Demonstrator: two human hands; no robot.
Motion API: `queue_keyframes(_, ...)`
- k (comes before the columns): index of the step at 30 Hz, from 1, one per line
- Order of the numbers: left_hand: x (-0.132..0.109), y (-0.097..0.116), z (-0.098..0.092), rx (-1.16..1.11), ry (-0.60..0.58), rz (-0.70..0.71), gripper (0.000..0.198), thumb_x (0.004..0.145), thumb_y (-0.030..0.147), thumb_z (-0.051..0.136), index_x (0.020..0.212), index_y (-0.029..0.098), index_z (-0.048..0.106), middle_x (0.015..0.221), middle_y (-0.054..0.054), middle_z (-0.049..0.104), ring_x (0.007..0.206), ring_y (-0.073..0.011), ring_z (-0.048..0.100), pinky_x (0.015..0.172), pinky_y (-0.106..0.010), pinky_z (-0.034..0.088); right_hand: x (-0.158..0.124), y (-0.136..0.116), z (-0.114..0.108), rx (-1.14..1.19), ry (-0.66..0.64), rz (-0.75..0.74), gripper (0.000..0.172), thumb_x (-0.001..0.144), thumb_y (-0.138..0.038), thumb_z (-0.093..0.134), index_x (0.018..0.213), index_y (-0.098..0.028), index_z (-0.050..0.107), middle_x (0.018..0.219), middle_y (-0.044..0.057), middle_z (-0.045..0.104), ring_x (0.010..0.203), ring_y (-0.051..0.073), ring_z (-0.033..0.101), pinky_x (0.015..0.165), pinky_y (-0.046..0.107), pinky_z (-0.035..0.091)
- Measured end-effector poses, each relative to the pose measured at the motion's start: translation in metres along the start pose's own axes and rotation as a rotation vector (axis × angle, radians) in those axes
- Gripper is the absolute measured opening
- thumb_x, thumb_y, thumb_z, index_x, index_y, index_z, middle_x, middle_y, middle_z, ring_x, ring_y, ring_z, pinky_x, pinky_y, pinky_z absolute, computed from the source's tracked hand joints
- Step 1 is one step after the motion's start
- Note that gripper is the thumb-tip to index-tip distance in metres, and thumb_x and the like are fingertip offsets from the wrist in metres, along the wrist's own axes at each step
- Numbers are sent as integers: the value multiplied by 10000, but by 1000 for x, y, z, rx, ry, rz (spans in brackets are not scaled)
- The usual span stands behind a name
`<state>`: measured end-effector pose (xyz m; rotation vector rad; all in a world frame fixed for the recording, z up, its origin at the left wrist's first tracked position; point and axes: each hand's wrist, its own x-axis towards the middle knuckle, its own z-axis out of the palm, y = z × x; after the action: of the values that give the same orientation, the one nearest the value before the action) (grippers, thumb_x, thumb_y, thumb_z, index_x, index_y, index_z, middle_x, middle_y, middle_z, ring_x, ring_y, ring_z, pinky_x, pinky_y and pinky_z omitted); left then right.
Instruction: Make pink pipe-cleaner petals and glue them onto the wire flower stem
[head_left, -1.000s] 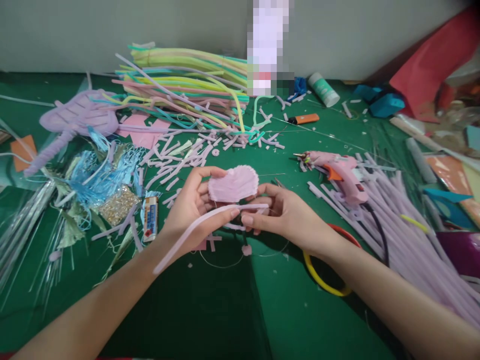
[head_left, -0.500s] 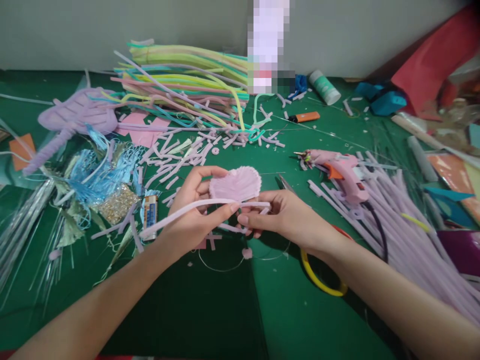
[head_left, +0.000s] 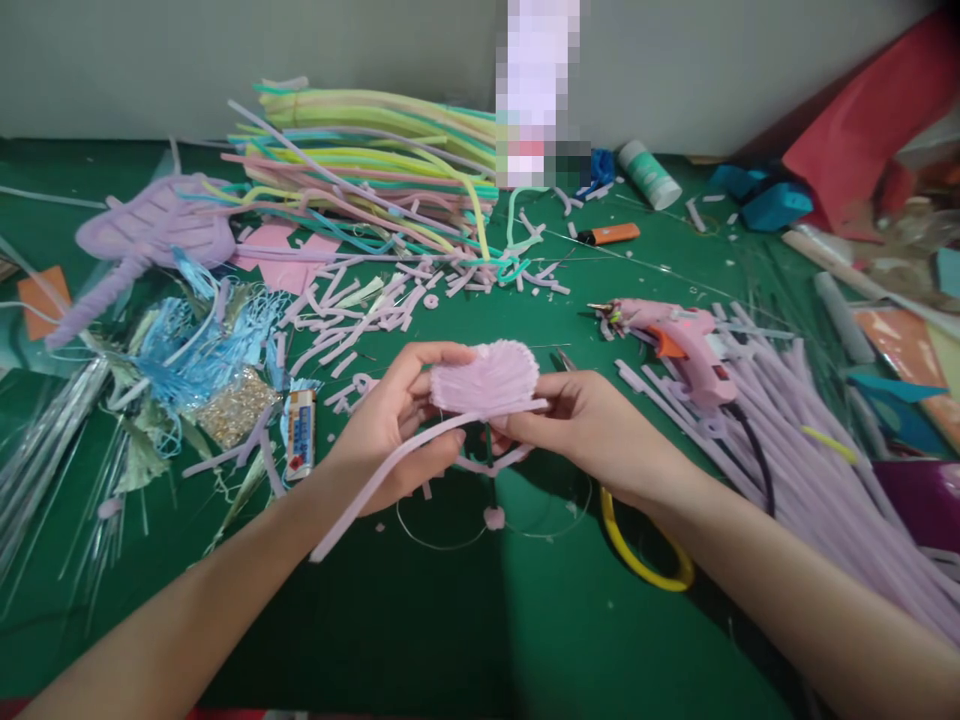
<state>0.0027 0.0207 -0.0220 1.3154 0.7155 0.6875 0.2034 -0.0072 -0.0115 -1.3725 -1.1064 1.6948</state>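
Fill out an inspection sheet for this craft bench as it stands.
Surface: green mat, mostly littered.
Things in hand: pink fuzzy heart with a pink pipe cleaner laid along its lower edge.
Clutter: coloured pipe cleaner pile at the back, cut pink bits, lilac stem heap and pink glue gun on the right, yellow ring under the right wrist.
Hands: left hand grips the heart; right hand pinches the pipe cleaner's end against it.
Cables: black cord runs from the glue gun.
Surroundings: grey wall behind; red paper at far right.

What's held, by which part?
Left hand and right hand pinch the pink fan-shaped piece at its lower edge, with a pink pipe cleaner along it.
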Motion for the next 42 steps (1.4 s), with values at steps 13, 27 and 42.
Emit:
queue_keyframes(13, 5, 0, 9, -125, 180, -49, 407, 769, 202, 766, 1098, 236, 529, 921, 5, 682, 764, -106, 666, 676, -176, 533, -1, -3, 4, 55, -24, 37, 281, 683, -405, 811, 769, -154, 717, 721, 14, 725, 679, 130, 678, 643, 231, 549)
queue_keyframes(27, 6, 2, 6, -161, 184, -103, 463, 723, 206, 796, 1094, 238, 522, 931, -19, 704, 766, -138, 694, 695, -227, 543, -10, -10, -15, -6, -33, -29, 226, 720, -375, 797, 801, -182, 711, 751, 9, 723, 653, 113, 650, 629, 227, 536)
queue_keyframes(42, 3, 1, 6, -198, 154, -95, 458, 716, 195, 810, 1092, 260, 557, 923, -2, 693, 774, -129, 676, 695, -219, 537, -3, 2, -19, 292, -246, 74, 140, 812, -303, 743, 813, -172, 695, 767, -15, 707, 672, 71, 640, 644, 187, 519)
